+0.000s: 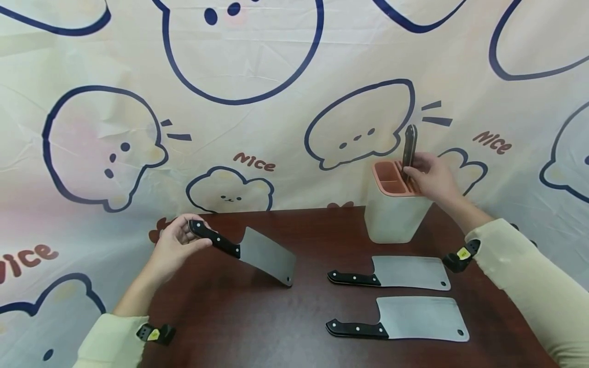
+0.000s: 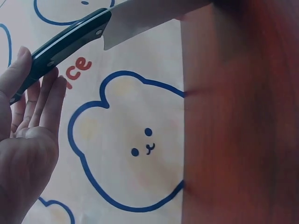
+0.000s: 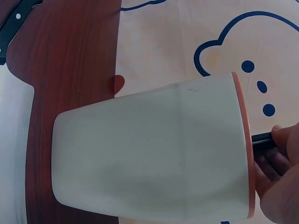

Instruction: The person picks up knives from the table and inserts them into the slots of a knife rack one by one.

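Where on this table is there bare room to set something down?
The widest bare patch of table is left of the two lying cleavers, nearer than the held cleaver. A smaller one runs between held cleaver and holder. Crowded: the right side, where the lying cleavers and holder sit close together.

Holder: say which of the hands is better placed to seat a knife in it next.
The right, I'd judge: the right hand grips a black handle at the holder, while the left hand holds a cleaver away from it.
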The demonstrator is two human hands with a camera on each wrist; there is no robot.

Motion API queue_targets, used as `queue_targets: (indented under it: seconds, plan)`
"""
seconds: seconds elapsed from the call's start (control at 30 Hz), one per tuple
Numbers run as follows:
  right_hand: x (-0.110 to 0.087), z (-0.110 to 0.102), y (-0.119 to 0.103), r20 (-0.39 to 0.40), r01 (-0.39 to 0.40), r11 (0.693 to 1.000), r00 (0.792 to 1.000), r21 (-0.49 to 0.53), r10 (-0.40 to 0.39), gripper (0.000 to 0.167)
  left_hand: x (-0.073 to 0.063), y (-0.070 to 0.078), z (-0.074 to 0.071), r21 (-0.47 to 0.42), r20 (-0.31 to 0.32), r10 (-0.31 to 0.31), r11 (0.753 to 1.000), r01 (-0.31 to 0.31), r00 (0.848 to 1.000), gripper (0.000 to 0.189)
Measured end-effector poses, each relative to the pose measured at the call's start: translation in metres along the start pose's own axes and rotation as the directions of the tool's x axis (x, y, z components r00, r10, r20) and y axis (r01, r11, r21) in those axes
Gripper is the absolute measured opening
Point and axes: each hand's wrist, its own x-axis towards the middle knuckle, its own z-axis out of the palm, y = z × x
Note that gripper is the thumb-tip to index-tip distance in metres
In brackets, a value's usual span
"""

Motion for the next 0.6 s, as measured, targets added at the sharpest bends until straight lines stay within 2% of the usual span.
queue_targets:
  seconds: [0.13, 0.6]
  plan:
    - [0.0, 0.002, 0.002, 0.005, 0.009, 1.0, 1.0, -0.006, -0.009, 0.048, 0.005, 0.008, 0.0, -0.05, 0.015, 0.027, 0.998, -0.026, 1.0, 0.04]
    - [-0.003, 0.001, 0.002, 0.009, 0.021, 0.999, 1.0, -0.03, -0.021, 0.051, 0.026, 0.036, 0.003, -0.107, 0.044, 0.123, 0.987, -0.118, 0.991, 0.042]
